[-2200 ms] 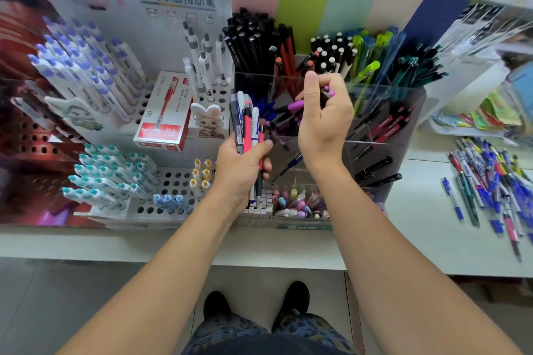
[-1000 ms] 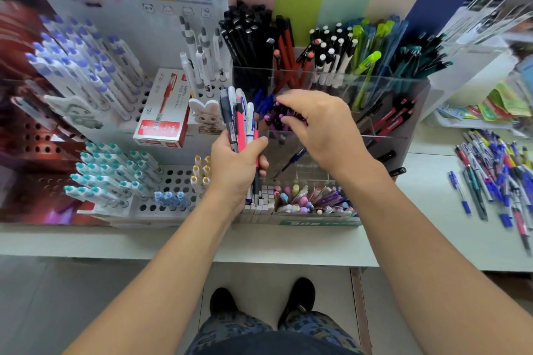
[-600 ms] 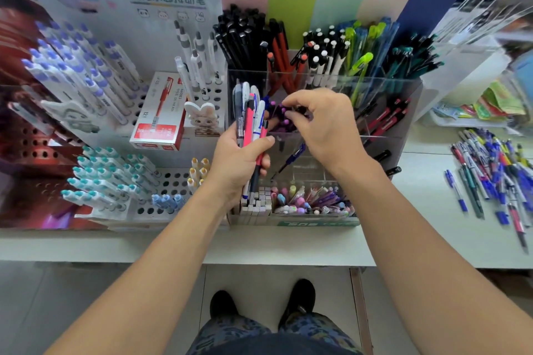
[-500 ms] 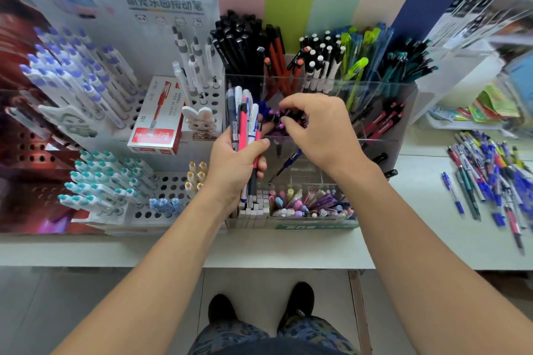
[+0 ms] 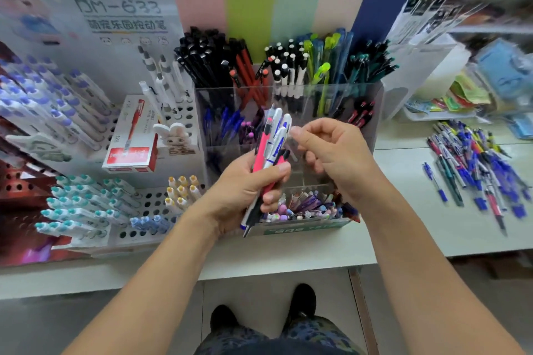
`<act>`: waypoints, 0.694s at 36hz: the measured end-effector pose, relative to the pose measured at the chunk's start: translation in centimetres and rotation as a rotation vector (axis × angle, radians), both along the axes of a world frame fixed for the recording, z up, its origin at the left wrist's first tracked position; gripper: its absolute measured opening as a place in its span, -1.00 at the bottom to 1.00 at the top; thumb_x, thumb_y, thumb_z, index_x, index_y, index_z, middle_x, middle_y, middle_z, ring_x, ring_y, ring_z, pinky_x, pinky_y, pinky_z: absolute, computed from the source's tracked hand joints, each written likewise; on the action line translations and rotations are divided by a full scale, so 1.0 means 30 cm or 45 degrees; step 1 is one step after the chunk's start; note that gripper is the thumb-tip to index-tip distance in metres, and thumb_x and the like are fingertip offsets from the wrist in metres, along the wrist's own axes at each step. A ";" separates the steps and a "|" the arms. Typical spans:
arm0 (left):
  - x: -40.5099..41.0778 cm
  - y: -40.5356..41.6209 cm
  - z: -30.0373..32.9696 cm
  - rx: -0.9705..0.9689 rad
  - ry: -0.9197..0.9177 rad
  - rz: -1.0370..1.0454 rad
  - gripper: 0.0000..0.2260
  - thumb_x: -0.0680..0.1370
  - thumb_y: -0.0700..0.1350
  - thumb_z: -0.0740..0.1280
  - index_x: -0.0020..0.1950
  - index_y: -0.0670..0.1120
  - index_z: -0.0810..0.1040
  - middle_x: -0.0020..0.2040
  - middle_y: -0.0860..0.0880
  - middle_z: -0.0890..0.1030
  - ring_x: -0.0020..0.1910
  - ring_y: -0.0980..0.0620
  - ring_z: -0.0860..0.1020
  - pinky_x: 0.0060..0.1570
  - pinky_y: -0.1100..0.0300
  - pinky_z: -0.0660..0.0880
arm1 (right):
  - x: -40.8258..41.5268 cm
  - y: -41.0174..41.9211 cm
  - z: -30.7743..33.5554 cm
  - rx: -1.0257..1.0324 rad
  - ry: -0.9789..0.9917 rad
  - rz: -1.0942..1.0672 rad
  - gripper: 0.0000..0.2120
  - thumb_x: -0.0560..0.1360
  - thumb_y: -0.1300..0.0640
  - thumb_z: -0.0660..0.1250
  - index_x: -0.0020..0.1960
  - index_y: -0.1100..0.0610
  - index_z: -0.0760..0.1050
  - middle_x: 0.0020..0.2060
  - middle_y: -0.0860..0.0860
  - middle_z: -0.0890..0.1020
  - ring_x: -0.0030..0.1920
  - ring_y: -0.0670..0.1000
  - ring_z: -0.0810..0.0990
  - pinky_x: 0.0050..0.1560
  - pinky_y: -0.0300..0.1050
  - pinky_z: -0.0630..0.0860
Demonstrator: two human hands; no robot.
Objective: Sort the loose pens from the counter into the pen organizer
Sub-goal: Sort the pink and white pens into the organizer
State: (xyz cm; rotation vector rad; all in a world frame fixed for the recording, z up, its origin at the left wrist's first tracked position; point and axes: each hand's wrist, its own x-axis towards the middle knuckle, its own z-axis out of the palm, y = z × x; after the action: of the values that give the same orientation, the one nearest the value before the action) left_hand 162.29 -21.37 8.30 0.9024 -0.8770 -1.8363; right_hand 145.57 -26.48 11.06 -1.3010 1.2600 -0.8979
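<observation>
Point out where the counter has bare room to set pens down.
Bare white counter lies between the clear acrylic pen organizer and the loose pen pile; a narrow strip runs along the front edge. Left of the organizer, white peg racks crowd it.
</observation>
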 end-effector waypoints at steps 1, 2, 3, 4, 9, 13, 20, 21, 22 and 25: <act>-0.021 -0.005 -0.001 0.008 -0.039 0.020 -0.78 0.52 -0.16 0.43 0.00 -0.16 0.40 -0.28 -0.08 0.44 -0.53 0.10 0.32 -0.56 0.28 0.31 | -0.020 0.003 0.003 0.018 0.024 0.012 -0.71 0.48 -0.01 0.51 -0.06 0.24 0.64 -0.37 -0.01 0.60 -0.42 -0.11 0.44 -0.45 -0.30 0.37; -0.042 -0.010 0.000 0.018 -0.060 0.034 -0.77 0.49 -0.13 0.42 0.00 -0.15 0.40 -0.29 -0.08 0.42 -0.53 0.10 0.32 -0.56 0.27 0.31 | -0.035 0.010 0.007 0.031 0.046 0.042 -0.73 0.48 0.00 0.51 -0.07 0.23 0.65 -0.39 -0.04 0.60 -0.43 -0.14 0.45 -0.43 -0.32 0.37; -0.063 -0.014 0.001 0.028 -0.062 0.047 -0.77 0.48 -0.10 0.41 0.01 -0.15 0.41 -0.29 -0.08 0.42 -0.53 0.10 0.32 -0.57 0.27 0.30 | -0.045 0.019 0.011 0.038 0.057 0.083 -0.77 0.49 0.03 0.51 -0.09 0.22 0.66 -0.43 -0.07 0.59 -0.45 -0.17 0.45 -0.43 -0.35 0.36; -0.081 -0.016 0.001 0.036 -0.060 0.060 -0.75 0.48 -0.07 0.39 0.01 -0.16 0.41 -0.29 -0.08 0.43 -0.54 0.09 0.32 -0.57 0.28 0.30 | -0.053 0.029 0.013 0.044 0.037 0.115 -0.81 0.51 0.08 0.50 -0.12 0.22 0.67 -0.46 -0.07 0.59 -0.48 -0.19 0.45 -0.44 -0.37 0.36; -0.146 -0.038 -0.017 0.062 -0.205 0.075 -0.82 0.63 -0.06 0.30 0.06 -0.17 0.41 -0.30 -0.08 0.52 -0.53 0.05 0.37 -0.56 0.25 0.32 | -0.101 0.036 -0.002 0.109 -0.172 0.050 -0.89 0.56 0.34 0.38 -0.11 0.37 0.62 -0.49 0.08 0.61 -0.53 -0.09 0.54 -0.46 -0.35 0.44; -0.167 -0.042 -0.022 0.061 -0.220 0.042 -0.92 0.68 -0.18 0.25 0.01 -0.16 0.42 -0.31 -0.05 0.54 -0.54 0.08 0.37 -0.60 0.25 0.33 | -0.148 0.028 -0.031 0.126 -0.017 0.098 -0.93 0.54 0.22 0.45 -0.10 0.19 0.69 -0.38 0.03 0.66 -0.39 -0.10 0.52 -0.38 -0.28 0.39; -0.188 -0.036 -0.026 0.092 -0.230 0.065 -0.89 0.66 -0.16 0.29 0.12 -0.18 0.45 -0.17 -0.14 0.68 -0.52 0.05 0.44 -0.60 0.23 0.38 | -0.221 0.023 -0.041 0.229 -0.233 0.003 -0.88 0.64 0.22 0.31 0.00 0.26 0.58 -0.18 0.14 0.67 -0.21 -0.01 0.59 -0.25 -0.27 0.50; -0.187 -0.037 -0.032 0.087 -0.285 0.099 -0.89 0.66 -0.15 0.31 0.12 -0.16 0.45 -0.21 -0.14 0.65 -0.54 0.05 0.41 -0.59 0.21 0.38 | -0.235 0.021 -0.034 0.245 -0.344 -0.085 -0.88 0.66 0.22 0.26 0.01 0.22 0.55 -0.14 0.13 0.69 -0.18 -0.01 0.61 -0.24 -0.25 0.52; -0.186 -0.038 -0.041 0.048 -0.399 0.138 -0.90 0.65 -0.15 0.33 0.10 -0.14 0.45 -0.28 -0.12 0.60 -0.55 0.05 0.38 -0.57 0.19 0.36 | -0.248 0.018 -0.029 0.235 -0.419 -0.168 -0.88 0.68 0.23 0.22 0.02 0.18 0.52 -0.15 0.10 0.70 -0.19 -0.01 0.61 -0.25 -0.24 0.52; -0.187 -0.050 -0.064 -0.234 -0.936 0.211 -0.89 0.61 -0.09 0.39 0.04 -0.02 0.47 -0.33 -0.02 0.48 -0.49 0.02 0.39 -0.49 0.07 0.45 | -0.262 0.012 -0.013 0.100 -0.259 -0.240 -0.82 0.70 0.26 0.16 0.05 0.16 0.53 -0.32 0.05 0.56 -0.33 -0.02 0.46 -0.41 -0.23 0.40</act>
State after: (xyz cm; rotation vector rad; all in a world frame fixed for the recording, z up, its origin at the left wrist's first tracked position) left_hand 156.67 -22.88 6.38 1.5124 -1.3368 -1.2475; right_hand 137.71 -26.11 10.67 -1.0139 1.2578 -1.0743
